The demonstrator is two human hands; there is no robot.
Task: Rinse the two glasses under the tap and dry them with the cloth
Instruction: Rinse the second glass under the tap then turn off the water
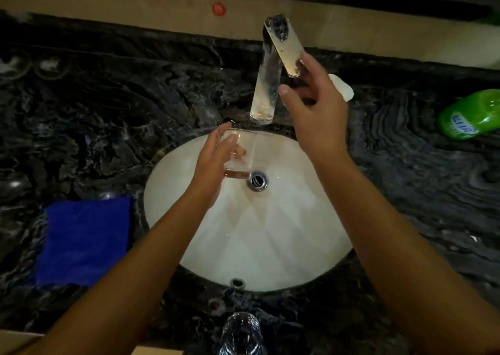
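Head view — green bottle (470, 115), blue cloth (82, 239)

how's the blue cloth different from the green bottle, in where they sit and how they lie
The blue microfibre cloth lies flat on the dark marble counter left of the white oval sink; the green plastic bottle lies tipped on its side to the right of it. The cloth is soft, matte and squarish; the bottle is rounded, glossy and labelled. The cloth sits nearer the person, the bottle further back. Both rest untouched on the counter.
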